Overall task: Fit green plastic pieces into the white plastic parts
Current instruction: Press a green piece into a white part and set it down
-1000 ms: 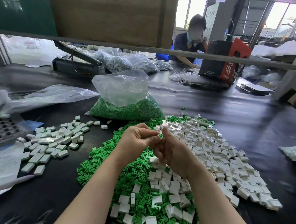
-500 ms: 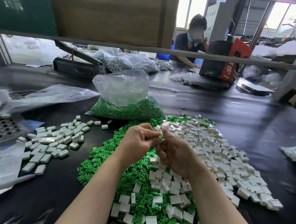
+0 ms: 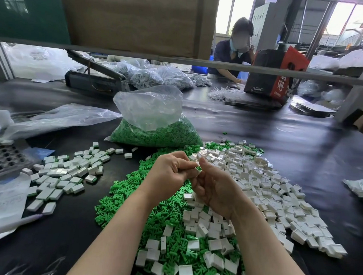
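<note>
Both hands, left [image 3: 169, 175] and right [image 3: 213, 188], pinch fingers on one small glossy green piece [image 3: 198, 168].

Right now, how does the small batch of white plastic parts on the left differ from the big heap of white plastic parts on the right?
The small batch of white plastic parts is smaller and lies mostly flat and spread out; the big heap of white plastic parts is far larger and jumbled. Several left ones show green edges, while many right ones show open hollows. Both rest on the black table.
</note>
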{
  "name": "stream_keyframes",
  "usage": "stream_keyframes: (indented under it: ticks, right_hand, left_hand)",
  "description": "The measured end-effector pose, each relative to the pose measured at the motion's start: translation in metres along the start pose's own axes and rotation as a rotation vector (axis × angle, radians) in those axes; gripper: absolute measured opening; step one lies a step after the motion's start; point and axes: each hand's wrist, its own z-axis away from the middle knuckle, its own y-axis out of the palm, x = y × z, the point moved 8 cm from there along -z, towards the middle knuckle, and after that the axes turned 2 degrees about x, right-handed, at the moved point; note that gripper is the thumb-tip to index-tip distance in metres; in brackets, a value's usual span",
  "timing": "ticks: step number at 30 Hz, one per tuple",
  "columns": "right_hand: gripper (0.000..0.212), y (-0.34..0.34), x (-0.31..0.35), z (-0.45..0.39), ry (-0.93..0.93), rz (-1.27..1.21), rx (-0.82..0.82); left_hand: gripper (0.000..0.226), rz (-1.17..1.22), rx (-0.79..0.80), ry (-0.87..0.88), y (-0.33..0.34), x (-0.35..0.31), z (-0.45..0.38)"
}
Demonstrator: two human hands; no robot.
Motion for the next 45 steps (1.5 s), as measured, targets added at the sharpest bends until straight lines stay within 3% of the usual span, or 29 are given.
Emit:
stream_keyframes:
  ticks: [14, 23, 34, 45]
  right_hand:
    - [0.033, -0.0038, -0.0017, -0.0008, -0.004, -0.007, -0.030]
    - [0.045, 0.0053, -0.0024, -0.0008, -0.031, -0.092, 0.040]
    - [0.038, 0.0040, -0.0037, -0.0021, -0.057, -0.218, 0.087]
    - [0.040, 0.0023, -0.0045, -0.0025, -0.061, -0.190, 0.087]
  left_hand:
    - [0.014, -0.033, 0.019, 0.016, 0.0032, -0.0036, 0.0010]
    - [0.016, 0.055, -0.015, -0.069, -0.0011, 0.0055, -0.0005]
    - [0.015, 0.110, -0.017, -0.095, -0.0013, 0.0045, 0.0001]
    - [0.017, 0.108, -0.006, -0.087, -0.0014, 0.0044, -0.0004]
